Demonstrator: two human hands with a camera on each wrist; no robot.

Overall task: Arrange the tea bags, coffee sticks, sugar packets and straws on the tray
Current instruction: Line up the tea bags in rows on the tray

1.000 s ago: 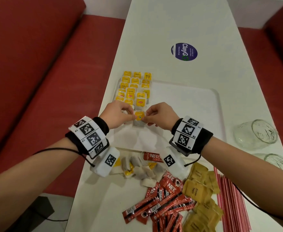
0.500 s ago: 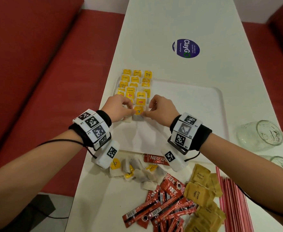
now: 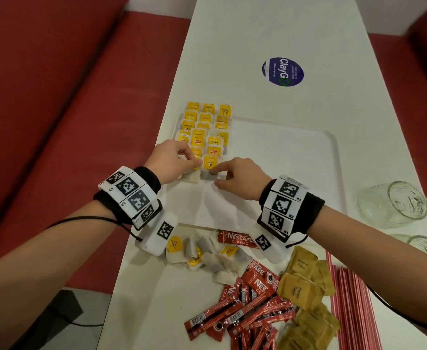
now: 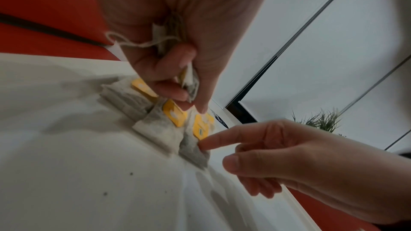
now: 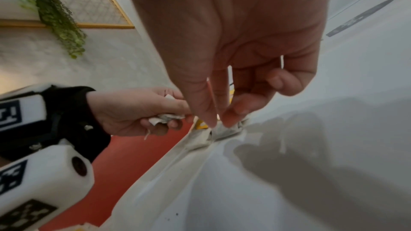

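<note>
My left hand is curled around a bunch of spare tea bags, its thumb tip down by the yellow tags. My right hand holds nothing: its straight forefinger presses the nearest bag onto the tray, just right of my left grip. Beyond both hands lie the rows of bags on the tray's left end.
</note>
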